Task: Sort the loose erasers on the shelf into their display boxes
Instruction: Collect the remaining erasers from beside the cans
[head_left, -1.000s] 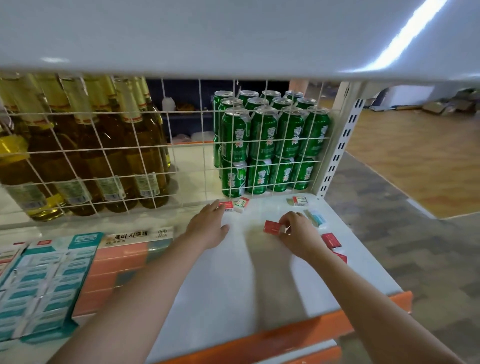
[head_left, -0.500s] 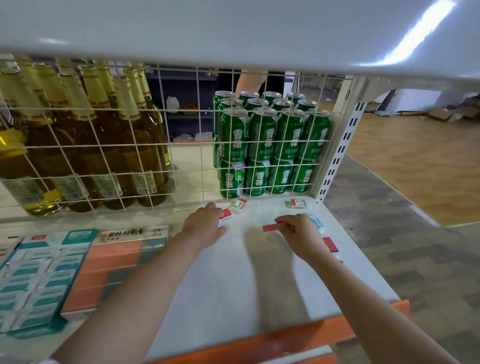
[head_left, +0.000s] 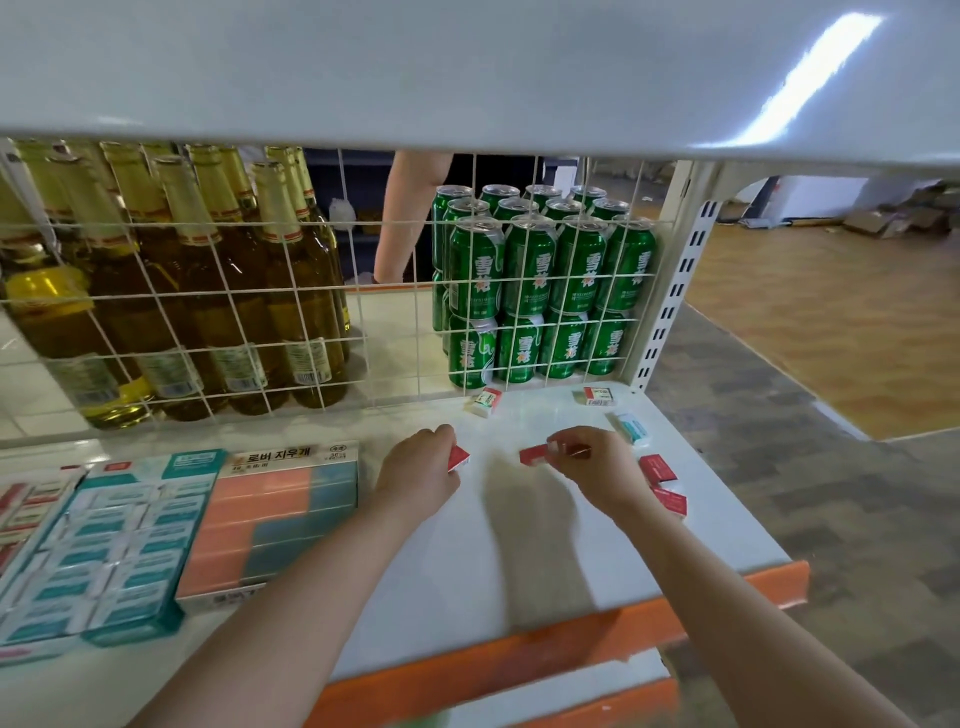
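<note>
A person reaches both bare arms over a white shelf (head_left: 519, 545) in a shop. The left hand (head_left: 418, 475) curls round a red eraser (head_left: 458, 458) whose end pokes out past the fingers, just right of the salmon-and-teal display box (head_left: 270, 525). The right hand (head_left: 597, 470) pinches a second red eraser (head_left: 534, 455) between thumb and fingertips, low over the shelf surface; another sliver of red shows at the knuckles, though whether that is a further eraser cannot be told.

More loose erasers lie about the right end of the shelf: a white one with red and green print (head_left: 486, 401) near the wire grid (head_left: 332, 332), a red-and-white one (head_left: 596, 396) toward the back corner, a pale teal one (head_left: 629, 428) just right of the right hand, and two red ones (head_left: 657, 468) (head_left: 671, 502) beside the right wrist. At left sit a teal box (head_left: 119, 551) packed with wrapped erasers and, at the picture's edge, a part-seen box with red ones (head_left: 18, 512). Behind the grid stand amber bottles (head_left: 218, 291) and stacked green cans (head_left: 540, 291).
</note>
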